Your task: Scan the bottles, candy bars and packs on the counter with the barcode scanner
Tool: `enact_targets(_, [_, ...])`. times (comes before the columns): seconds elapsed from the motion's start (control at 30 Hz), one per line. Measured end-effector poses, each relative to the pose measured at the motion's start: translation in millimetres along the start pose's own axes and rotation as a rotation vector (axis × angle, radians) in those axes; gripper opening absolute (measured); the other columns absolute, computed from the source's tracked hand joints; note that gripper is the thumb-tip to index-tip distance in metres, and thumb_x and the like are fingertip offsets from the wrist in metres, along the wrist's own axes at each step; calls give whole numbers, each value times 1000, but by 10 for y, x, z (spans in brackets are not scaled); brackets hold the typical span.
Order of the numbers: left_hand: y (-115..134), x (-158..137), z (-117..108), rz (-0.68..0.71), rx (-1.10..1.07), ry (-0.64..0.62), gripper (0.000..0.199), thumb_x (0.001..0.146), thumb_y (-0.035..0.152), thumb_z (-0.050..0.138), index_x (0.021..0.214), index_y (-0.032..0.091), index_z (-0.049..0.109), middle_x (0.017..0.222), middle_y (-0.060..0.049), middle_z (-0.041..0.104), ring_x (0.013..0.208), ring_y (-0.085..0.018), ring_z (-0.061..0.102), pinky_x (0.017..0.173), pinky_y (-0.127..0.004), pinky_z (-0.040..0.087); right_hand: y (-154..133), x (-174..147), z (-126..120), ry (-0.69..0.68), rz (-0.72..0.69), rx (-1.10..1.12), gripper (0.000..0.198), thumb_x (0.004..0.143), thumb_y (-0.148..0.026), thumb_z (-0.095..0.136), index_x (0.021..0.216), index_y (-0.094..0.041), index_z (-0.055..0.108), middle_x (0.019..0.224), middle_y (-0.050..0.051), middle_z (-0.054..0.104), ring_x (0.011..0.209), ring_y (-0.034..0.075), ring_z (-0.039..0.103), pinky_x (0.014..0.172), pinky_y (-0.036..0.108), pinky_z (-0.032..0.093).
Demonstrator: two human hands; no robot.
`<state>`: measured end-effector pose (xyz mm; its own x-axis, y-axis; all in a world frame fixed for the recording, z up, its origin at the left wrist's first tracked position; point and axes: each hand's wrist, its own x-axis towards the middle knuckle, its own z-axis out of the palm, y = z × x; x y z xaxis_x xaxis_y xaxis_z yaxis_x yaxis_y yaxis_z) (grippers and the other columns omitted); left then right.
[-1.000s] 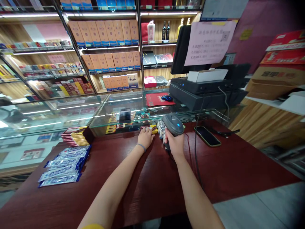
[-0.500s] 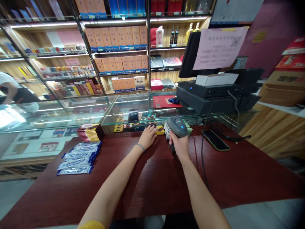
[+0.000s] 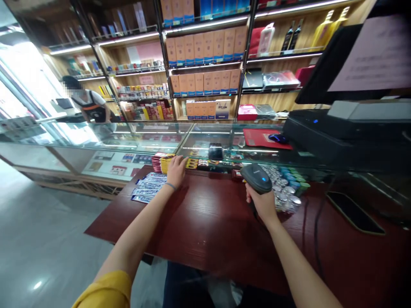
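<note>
Dark-grey plastic, a pistol-shaped barcode scanner [image 3: 257, 177] is sitting in my right hand [image 3: 264, 203], fingers clamping firmly round it, just beside small silver-topped containers [image 3: 289, 193]. My left hand [image 3: 176, 172] is leaning over the right end of a stack of flat red-and-yellow packets [image 3: 162, 161]; whether those fingers are gripping, I'm not able to tell. Slim blue-and-silver sachets [image 3: 147, 187] are lying nearer me on glossy red-brown tabletop [image 3: 199, 231].

1. The dark-grey scanner [image 3: 256, 177] is held in the right grip [image 3: 263, 203], head uppermost, blue light lit.
2. The red-and-yellow packets [image 3: 158, 163] are stacked near the far edge of the worktop [image 3: 205, 214], partly hidden by the left grip [image 3: 176, 172].
</note>
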<state>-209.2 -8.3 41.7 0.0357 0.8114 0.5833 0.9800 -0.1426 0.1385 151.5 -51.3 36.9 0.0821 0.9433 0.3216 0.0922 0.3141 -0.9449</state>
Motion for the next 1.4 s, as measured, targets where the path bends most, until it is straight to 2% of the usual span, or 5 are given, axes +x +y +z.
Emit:
enact_targets(0.3, [-809,-18,-157,-55,159,-118,62,96,27,55,157,27,47,169,-14,32,158,-42,19,125,-63,19,-27,-178,342,-184,28,-50,35,86,-45,73,65,-22,57,54,-1,58,46,15,54,53,30,45])
enact_targets(0.73, [-783,-115,-206,-76,117,-91,48,101,20,43,141,35,63,143,-11,62,137,-33,47,122,-60,25,-56,-203,405,-188,46,-87,39,80,-52,76,63,-23,56,51,1,59,43,16,54,48,30,46])
enact_targets(1.07, [269,-127,-13,-531,-690,456,38,105,34,43,140,23,54,136,-10,66,127,-23,62,106,-37,52,113,-160,267,-28,-57,-156,29,79,-48,76,80,-24,60,56,0,64,48,18,58,55,33,51])
enact_targets(1.2, [831,-217,359,-847,-1313,276,36,108,38,36,143,30,41,136,-10,66,114,-19,71,89,-36,61,158,-116,160,40,-133,-236,34,72,-43,78,95,-24,63,74,5,73,69,25,70,63,35,55])
enact_targets(1.4, [1114,-422,632,-967,-1599,156,23,109,36,41,132,36,44,133,-7,69,116,-18,70,97,-45,59,69,-70,19,-199,-65,-563,50,72,-37,76,119,-28,60,92,6,78,91,33,76,69,36,53])
